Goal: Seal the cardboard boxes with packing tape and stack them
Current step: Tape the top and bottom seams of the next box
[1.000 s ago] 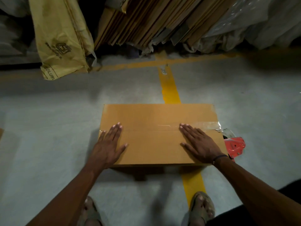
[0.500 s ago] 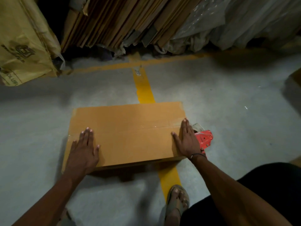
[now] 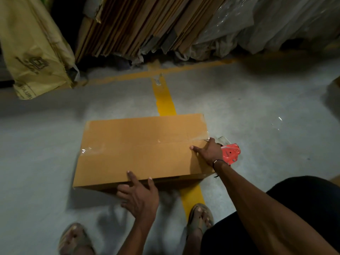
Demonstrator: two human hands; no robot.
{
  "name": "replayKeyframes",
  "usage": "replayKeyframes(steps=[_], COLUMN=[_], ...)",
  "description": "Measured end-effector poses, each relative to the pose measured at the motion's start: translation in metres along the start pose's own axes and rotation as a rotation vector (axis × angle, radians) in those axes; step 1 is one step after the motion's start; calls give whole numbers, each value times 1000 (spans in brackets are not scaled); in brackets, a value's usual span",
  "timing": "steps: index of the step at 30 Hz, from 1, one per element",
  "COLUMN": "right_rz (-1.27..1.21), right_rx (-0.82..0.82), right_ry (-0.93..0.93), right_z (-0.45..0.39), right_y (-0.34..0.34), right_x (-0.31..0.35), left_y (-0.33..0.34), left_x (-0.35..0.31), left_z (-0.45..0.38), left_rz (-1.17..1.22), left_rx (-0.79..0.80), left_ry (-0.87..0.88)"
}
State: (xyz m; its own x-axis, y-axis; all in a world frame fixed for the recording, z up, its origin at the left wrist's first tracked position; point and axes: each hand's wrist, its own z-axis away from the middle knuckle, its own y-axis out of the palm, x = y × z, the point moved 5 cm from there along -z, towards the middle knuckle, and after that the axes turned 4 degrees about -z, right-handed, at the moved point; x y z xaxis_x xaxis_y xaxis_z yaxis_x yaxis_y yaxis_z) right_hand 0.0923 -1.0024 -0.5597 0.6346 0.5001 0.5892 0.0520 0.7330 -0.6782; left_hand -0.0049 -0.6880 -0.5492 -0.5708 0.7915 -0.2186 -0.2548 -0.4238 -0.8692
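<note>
Left hand (image 3: 138, 196), fingers spread, touches box (image 3: 141, 150) near edge at 6 o'clock. Right hand (image 3: 208, 152) lies flat over tape (image 3: 197, 139) end at 3 o'clock, tape gun (image 3: 230, 155) beyond. Seam sealed; next probably lift and stack.

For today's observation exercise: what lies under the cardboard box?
The cardboard box sits on the grey floor, across a yellow line that shows beyond and before it. The stretch beneath is covered.

1 cardboard box (image 3: 139, 150), 1 red tape dispenser (image 3: 230, 156), 2 hands, 2 sandalled feet, 1 yellow bag (image 3: 35, 50).
</note>
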Motion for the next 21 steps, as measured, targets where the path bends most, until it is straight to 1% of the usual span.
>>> replayKeyframes(steps=[2,4,6,11,15,17,19,21], right_rz=[53,101,139,311,437,437,369,288], right_rx=[-5,-13,-13,19,19,33,78,170], right_ry=[3,-5,-22,-67,-87,-97,-81,-46], right_z=[5,16,29,64,87,97,102,104], right_y=[3,6,14,44,69,81,96,114], right_x=[2,6,12,32,50,59,59,52], left_y=[5,5,-2,-37,-61,-66,-73,-79], left_x=[-4,-10,-12,5,8,8,8,10], left_z=[6,0,-17,-62,-100,-120,-131,-132], left_rz=[157,298,363,326,274,271,301,352], left_rx=[93,143,161,139,119,133,125,45], left_ry=[-82,-93,-80,-9,11,41,81,86])
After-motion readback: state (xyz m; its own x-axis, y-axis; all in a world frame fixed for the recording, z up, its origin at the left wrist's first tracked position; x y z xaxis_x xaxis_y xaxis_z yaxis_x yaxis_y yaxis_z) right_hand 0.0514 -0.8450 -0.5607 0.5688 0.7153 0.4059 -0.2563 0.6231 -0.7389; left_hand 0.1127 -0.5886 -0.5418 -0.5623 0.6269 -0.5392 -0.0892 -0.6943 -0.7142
